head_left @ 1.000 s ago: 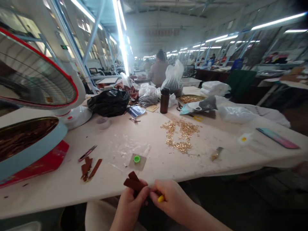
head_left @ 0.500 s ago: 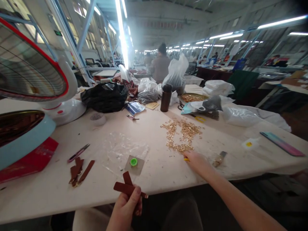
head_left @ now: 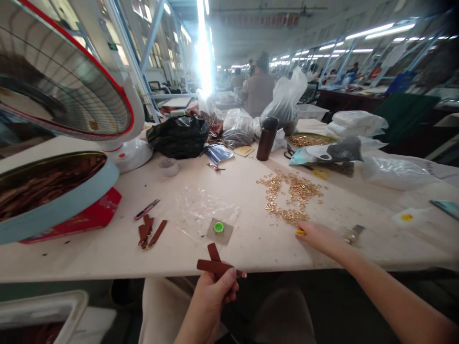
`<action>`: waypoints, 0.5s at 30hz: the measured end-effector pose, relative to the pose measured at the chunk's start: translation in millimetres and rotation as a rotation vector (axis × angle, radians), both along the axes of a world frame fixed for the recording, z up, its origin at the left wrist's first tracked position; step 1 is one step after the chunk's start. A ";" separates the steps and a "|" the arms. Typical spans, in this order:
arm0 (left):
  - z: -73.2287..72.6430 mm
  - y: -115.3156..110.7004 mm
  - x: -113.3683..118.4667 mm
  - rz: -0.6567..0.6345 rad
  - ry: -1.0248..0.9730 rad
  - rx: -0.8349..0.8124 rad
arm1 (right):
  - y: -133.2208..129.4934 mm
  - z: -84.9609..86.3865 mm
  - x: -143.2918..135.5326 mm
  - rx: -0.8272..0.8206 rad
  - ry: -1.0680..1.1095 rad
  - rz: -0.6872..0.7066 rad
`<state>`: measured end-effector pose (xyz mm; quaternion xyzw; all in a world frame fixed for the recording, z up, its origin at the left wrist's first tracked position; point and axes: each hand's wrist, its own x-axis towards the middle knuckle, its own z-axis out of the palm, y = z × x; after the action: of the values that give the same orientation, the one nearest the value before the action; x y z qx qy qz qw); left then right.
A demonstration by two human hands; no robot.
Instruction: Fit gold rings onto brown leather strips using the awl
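My left hand [head_left: 217,289] is closed around brown leather straps [head_left: 215,265], two of which cross above the thumb in front of the table edge. A small pale metallic bit shows at one strap's end. My right hand [head_left: 315,234] reaches to the near edge of a loose pile of gold metal rings [head_left: 299,191]. Its fingers are bent together and partly hidden; a small yellow item [head_left: 300,232] shows beside them. Between the hands and farther left, a green cap-like piece [head_left: 218,227] rests on a grey square [head_left: 225,234]. More brown straps [head_left: 145,231] lie left, near pink-handled snips [head_left: 147,209].
At left stand a fan [head_left: 132,155] and a round blue-rimmed tin [head_left: 103,184] of brown pieces. A black bag [head_left: 179,136], a dark bottle [head_left: 267,138], yellow-handled scissors [head_left: 320,173] and plastic bags line the back. A phone [head_left: 446,208] lies right. A person [head_left: 260,88] sits ahead.
My view has turned left and dipped, so the tabletop appears farther right and a white bin shows at lower left. Both hands keep nearly the same places relative to the table.
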<state>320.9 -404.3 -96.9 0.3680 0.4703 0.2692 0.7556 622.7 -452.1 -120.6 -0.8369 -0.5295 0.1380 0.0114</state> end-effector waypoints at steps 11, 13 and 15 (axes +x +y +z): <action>21.1 -19.2 1.0 0.279 0.247 0.748 | -9.7 45.0 -174.5 0.602 0.769 -0.014; 21.2 -21.9 -1.2 0.299 0.259 0.813 | -8.7 41.7 -188.8 0.664 0.842 -0.064; 17.9 -23.8 -3.0 0.299 0.267 0.828 | -8.3 37.2 -195.3 0.689 0.872 -0.079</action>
<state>317.9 -428.1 -78.9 0.5983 0.4644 0.4908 0.4306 427.4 -460.5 -83.4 -0.6695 -0.4585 0.2900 0.5075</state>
